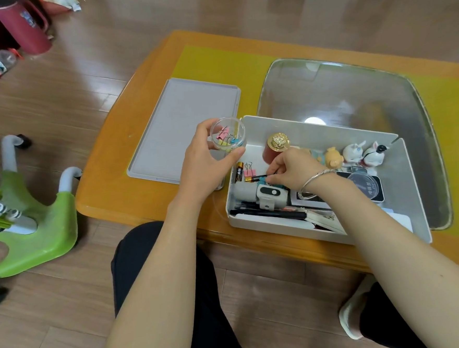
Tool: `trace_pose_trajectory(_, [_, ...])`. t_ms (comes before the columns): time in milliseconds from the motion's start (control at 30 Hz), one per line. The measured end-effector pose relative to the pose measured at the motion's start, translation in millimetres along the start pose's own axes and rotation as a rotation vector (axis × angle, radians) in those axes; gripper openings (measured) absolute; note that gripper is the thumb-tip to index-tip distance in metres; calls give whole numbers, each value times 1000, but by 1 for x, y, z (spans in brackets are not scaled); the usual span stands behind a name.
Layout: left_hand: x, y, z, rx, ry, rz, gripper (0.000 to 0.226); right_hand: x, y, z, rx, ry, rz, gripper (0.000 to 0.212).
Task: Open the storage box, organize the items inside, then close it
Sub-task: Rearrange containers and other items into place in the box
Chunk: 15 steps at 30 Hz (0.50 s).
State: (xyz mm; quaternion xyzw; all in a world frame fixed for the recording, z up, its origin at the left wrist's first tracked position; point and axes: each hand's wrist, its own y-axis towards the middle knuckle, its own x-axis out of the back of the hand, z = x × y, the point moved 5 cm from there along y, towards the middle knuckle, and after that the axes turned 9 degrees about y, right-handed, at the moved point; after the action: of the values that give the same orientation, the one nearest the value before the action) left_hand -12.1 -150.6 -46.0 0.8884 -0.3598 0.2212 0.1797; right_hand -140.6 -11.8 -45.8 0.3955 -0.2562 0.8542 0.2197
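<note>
On orange table point(120, 187), open storage box point(315, 134)

Single head-mounted wide-angle view, facing forward and steeply downward from above the seated person's lap. It sits close to the near edge of the orange table point(108, 166), with both forearms entering from the bottom edge. The open storage box point(315, 136) lies right of centre. Lens distortion bends the floor boards at the frame margins.

Right hand point(290, 167) hides clip grasp, pens point(266, 212) partly under forearm, jug point(22, 25) top cut off
</note>
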Motion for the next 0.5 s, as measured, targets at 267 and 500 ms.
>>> trace_pose_trajectory(267, [-1,0,-1,-24,6,-1,64,-6,-5,-5,-55,-63,16,18])
trace_pose_trajectory(500, [0,0,-8,-106,33,-34,72,24,-19,1,64,230,-335,15])
